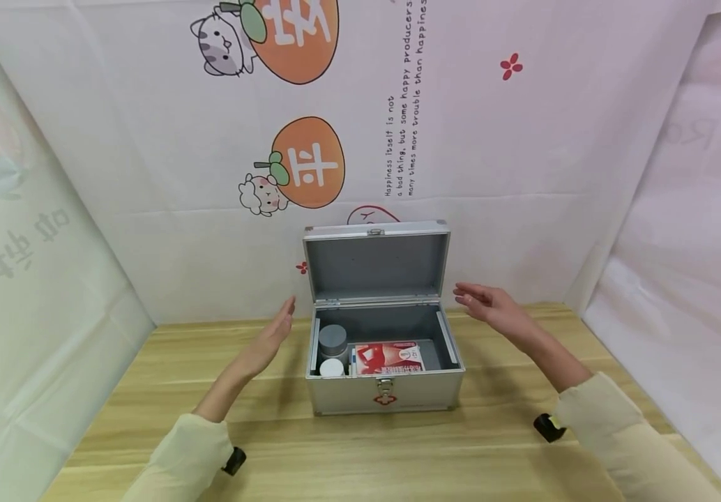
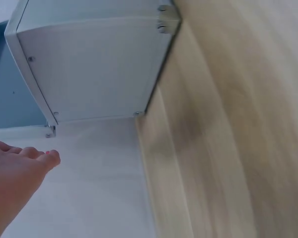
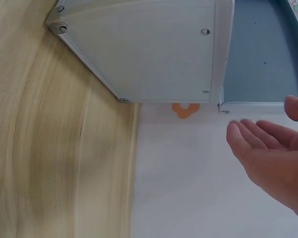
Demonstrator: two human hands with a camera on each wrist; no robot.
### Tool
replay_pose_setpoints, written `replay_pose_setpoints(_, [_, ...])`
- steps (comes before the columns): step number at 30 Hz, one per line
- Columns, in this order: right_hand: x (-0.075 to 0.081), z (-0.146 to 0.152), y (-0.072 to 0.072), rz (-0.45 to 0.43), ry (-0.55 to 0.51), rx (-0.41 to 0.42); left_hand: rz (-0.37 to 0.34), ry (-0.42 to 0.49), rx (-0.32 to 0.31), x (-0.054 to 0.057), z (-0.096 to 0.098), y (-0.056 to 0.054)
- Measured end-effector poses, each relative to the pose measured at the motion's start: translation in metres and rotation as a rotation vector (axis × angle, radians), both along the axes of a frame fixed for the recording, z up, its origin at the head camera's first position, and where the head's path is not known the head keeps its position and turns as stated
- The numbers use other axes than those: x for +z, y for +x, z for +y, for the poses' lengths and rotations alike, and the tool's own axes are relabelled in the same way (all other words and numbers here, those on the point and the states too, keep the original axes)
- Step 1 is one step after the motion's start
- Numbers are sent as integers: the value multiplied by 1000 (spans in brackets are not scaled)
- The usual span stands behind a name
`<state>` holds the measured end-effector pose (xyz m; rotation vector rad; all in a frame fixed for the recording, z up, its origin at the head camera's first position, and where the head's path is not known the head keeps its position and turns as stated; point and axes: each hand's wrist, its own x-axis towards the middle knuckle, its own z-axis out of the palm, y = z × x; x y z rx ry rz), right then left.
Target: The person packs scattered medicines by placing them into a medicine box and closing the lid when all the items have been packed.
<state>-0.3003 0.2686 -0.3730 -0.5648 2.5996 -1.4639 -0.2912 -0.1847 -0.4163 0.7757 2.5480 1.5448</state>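
Note:
A silver first-aid box [image 1: 348,396] with a red cross stands on the table, its lid [image 1: 376,268] raised against the back cloth. Inside, at the left, are a grey-lidded jar [image 1: 333,338] and a white-capped bottle [image 1: 332,367]. A red and white carton [image 1: 388,358] lies beside them. My left hand [image 1: 269,343] hovers left of the box with extended fingers, touching nothing. To the right of the lid, my right hand [image 1: 492,307] is raised with loosely bent fingers and holds nothing. Both wrist views show the box's side walls, apart from the hands.
The wood-grain table [image 1: 373,457] extends around the box. A white printed cloth [image 1: 492,160] hangs behind it, and pale cloths [image 1: 40,293] close off both sides. Small black devices [image 1: 549,427] sit by both sleeves.

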Motion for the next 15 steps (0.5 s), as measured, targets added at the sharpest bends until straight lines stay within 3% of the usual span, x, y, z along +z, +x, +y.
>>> replay_pose_setpoints(7, [-4,-5,-19,-82,-195,7,-133,220,-33,8,9,-27])
replay_pose_setpoints(11, [-4,-11,-33,-109,-283,12,-167,295,-29,14,13,-41])
replay_pose_setpoints(15, [-6,-16,-44,-111,-305,18,-181,345,-31,15,16,-53])
